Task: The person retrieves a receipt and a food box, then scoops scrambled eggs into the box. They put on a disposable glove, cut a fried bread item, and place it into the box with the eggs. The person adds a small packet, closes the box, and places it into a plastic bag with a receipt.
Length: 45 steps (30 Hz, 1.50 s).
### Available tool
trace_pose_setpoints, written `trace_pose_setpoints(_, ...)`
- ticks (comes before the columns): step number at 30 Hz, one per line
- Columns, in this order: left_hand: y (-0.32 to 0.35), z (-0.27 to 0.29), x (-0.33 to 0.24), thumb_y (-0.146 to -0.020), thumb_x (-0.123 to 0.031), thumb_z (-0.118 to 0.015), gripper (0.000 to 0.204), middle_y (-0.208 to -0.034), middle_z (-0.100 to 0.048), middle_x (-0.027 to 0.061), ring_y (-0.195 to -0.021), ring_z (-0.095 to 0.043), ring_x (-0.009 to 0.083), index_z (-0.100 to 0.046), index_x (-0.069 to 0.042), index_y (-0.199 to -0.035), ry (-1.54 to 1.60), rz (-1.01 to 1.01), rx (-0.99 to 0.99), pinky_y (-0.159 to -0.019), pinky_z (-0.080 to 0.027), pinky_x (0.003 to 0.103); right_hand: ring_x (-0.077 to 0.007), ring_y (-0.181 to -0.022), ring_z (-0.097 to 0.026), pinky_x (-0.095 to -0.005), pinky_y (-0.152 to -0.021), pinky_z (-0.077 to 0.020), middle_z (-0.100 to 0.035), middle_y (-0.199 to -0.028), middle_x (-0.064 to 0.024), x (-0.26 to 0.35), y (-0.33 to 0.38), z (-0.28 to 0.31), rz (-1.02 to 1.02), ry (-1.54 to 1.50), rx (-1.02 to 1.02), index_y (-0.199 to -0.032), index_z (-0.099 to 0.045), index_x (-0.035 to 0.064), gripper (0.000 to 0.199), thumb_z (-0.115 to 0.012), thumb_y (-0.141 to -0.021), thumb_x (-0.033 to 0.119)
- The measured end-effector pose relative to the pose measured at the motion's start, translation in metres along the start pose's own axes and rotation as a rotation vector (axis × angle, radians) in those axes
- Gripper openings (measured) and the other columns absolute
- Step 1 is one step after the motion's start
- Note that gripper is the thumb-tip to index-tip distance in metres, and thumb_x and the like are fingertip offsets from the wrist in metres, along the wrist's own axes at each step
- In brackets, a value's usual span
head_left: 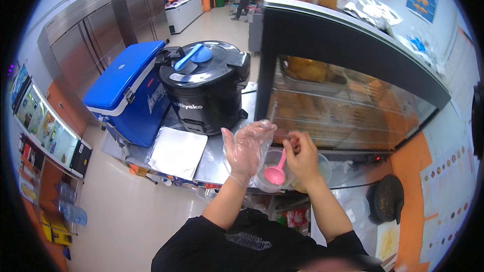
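My left hand wears a clear, loose plastic glove. Its thumb stands apart and its fingers stretch out over the counter edge, holding nothing. Close by on the right is my bare right hand, its fingers curled together near the gloved fingertips; what they pinch, if anything, I cannot make out. A pink ladle leans in a clear plastic tub below the hands, its handle rising beside my right thumb. Another clear tub stands partly behind my right wrist.
A glass warming cabinet with trays of food fills the right. Left of the hands are a black rice cooker with a blue scoop on its lid, a blue cooler box and white paper. A dark stone mortar sits lower right.
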<state>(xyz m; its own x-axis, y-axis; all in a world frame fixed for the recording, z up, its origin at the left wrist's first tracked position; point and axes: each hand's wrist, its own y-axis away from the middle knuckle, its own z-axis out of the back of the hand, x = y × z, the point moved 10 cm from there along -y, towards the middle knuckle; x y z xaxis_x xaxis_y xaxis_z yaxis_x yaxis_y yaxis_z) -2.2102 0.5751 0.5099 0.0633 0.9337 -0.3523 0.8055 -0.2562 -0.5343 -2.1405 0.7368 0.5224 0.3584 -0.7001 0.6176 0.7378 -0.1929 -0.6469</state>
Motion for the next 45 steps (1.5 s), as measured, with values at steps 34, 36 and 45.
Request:
trace_pose_setpoints(34, -0.036, -0.014, -0.063, -0.113, -0.03, -0.042, 0.045, -0.124, -0.069, 0.0211, -0.123, -0.063, 0.0297, -0.071, 0.004, -0.11, -0.752, -0.18, 0.068, -0.109, -0.045, 0.042, -0.0174, -0.065, -0.057, -0.0338, -0.063, -0.0486, -0.061, -0.075, -0.0057, -0.133, -0.025, 0.137, -0.223, 0.49, -0.444, -0.09, -0.059, 0.0021, 0.036, -0.084, -0.09, 0.028)
trace_pose_setpoints(36, -0.042, -0.026, -0.053, -0.107, -0.027, -0.056, 0.031, -0.123, -0.071, 0.0149, -0.117, -0.065, 0.026, -0.071, 0.0, -0.113, -0.916, -0.118, 0.095, -0.105, -0.048, 0.038, -0.014, -0.067, -0.055, -0.031, -0.063, -0.0478, -0.06, -0.077, -0.0036, -0.133, -0.01, 0.148, -0.212, 0.429, -0.466, -0.093, -0.06, 0.0018, 0.032, -0.083, -0.092, 0.024)
trace_pose_setpoints(45, -0.135, -0.123, 0.033, -0.101, -0.021, -0.061, 0.028, -0.128, -0.07, 0.0187, -0.12, -0.065, 0.0371, -0.071, -0.004, -0.121, -1.872, -0.288, 0.465, -0.104, -0.052, 0.046, -0.0071, -0.07, -0.051, -0.0234, -0.064, -0.0434, -0.058, -0.081, -0.0001, -0.124, 0.105, 0.141, -0.305, 0.191, -0.35, -0.102, -0.061, 0.0015, 0.019, -0.076, -0.095, 0.011)
